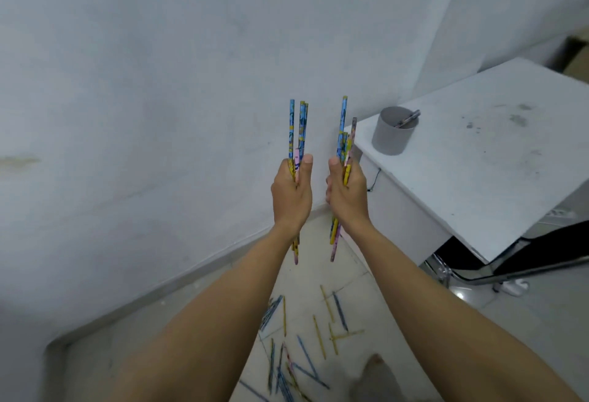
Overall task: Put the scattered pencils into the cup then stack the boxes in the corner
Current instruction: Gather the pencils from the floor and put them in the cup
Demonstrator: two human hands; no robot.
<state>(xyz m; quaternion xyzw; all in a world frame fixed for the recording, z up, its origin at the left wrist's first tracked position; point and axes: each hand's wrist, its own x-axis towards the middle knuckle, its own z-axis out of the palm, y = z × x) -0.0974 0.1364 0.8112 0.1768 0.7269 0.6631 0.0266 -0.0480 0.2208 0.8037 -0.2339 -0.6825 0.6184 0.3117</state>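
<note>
My left hand (291,192) is closed around a bunch of pencils (299,127), blue, yellow and pink, held upright in front of the wall. My right hand (345,192) grips a second bunch of pencils (343,133) the same way, just left of the table corner. A grey cup (392,138) stands on the near corner of the white table (478,159), with one pencil (409,118) leaning in it. Several more pencils (306,344) lie scattered on the tiled floor below my arms. No boxes are in view.
A white wall fills the left and the back. A black chair with a metal frame (526,258) sits under the table's right side. A brownish object (577,54) shows at the far right edge. A blurred grey shape (373,376) lies at the bottom.
</note>
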